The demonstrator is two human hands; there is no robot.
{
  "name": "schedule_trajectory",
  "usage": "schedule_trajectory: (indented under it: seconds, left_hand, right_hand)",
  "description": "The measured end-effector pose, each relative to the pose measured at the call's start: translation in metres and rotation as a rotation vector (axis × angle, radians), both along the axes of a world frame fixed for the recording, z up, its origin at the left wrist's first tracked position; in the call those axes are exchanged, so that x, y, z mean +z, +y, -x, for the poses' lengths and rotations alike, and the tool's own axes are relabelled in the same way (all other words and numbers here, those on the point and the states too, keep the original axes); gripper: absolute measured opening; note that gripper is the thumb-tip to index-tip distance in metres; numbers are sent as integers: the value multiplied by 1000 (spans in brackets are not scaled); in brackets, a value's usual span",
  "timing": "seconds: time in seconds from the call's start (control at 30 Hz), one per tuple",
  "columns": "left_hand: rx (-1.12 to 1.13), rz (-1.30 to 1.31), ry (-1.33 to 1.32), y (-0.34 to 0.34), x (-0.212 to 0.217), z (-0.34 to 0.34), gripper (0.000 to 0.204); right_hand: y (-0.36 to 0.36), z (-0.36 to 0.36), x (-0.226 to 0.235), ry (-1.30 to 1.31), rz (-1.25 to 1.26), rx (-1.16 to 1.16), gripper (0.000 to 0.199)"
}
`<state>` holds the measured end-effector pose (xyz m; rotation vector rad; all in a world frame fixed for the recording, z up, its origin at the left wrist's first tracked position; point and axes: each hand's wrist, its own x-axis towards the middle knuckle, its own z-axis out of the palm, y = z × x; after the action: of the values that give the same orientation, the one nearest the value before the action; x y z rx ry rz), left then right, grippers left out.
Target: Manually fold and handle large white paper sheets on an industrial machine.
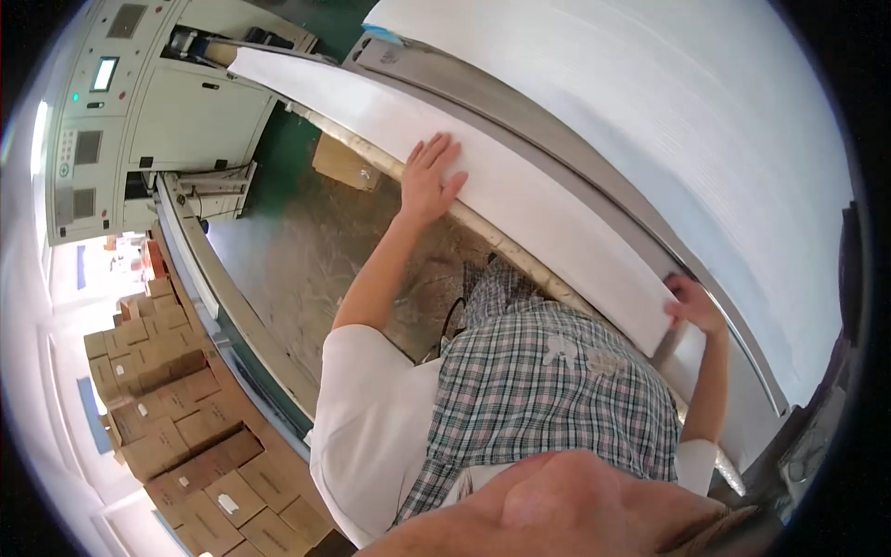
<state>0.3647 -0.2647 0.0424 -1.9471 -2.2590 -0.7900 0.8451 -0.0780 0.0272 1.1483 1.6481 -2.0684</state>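
A long white roll of sheet material [557,218] lies slantwise in front of me, with a brown core end [221,54] showing at its far left. My left hand [430,178] rests on the roll's near side, fingers stretched out and palm down, holding nothing. At the right end of the roll, my right hand [694,304] has its fingers curled, with thumb and forefinger at the white sheet's edge. Part of the right fingertips is hard to make out. Beyond the roll runs a grey metal bar [520,111], and past it spreads a broad white sheet [668,102].
A pale machine cabinet [190,121] with a lit screen stands at the far left. Stacked cardboard boxes [186,418] line the left side behind a long rail [246,320]. A flat piece of cardboard [343,165] lies on the floor under the roll.
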Motion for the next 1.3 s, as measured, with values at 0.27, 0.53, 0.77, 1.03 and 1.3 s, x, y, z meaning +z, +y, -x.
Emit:
schedule_trajectory:
  seconds: [0.27, 0.53, 0.77, 1.03, 1.3]
  left_hand:
    - [-15, -57, -60, 1, 2, 5, 31]
    - [-106, -187, -133, 42, 32, 87, 27]
    - [295, -299, -249, 161, 20, 306, 17]
    - [119, -178, -1169, 265, -49, 386, 30]
    - [10, 113, -1294, 262, -37, 388, 24]
  right_hand:
    - [-28, 184, -9, 107, -56, -35, 44]
    - [-37, 229, -15, 229, 149, -594, 42]
    - [-37, 251, -22, 145, 99, -950, 48]
    - [-40, 262, -29, 22, -97, -1112, 52]
    - [-39, 265, -27, -36, -138, -1117, 54]
